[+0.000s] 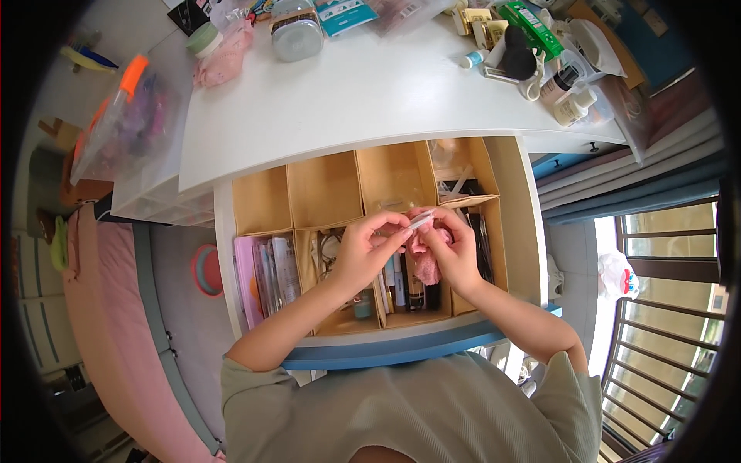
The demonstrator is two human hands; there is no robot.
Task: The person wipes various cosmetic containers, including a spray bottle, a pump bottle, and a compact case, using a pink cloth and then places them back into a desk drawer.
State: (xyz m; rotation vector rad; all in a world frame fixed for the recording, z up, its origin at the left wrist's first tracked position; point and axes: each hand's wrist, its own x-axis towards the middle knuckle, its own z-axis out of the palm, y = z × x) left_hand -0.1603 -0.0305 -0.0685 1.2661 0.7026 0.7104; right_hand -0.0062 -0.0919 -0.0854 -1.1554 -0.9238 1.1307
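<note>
Both hands meet over the open drawer point(532, 231), above its middle compartments. The left hand point(363, 251) and the right hand point(455, 251) each pinch one end of a small white tube point(421, 222) between thumb and fingertips; the other fingers are curled in. The tube's long axis runs left to right and tilts slightly, its right end a little farther away and its left end nearer; which end is the cap I cannot tell. A bunched pink cloth point(423, 258) hangs under the right palm, touching it. The drawer shows four tan compartments in its far row, with more in the near row holding upright tubes and sticks too crowded to count. A flat pink case point(248, 278) stands at the drawer's left edge. On the white desk point(347, 100) beyond sit one clear jar point(297, 35) at the far edge and two small bottles point(575, 104) on the right.
</note>
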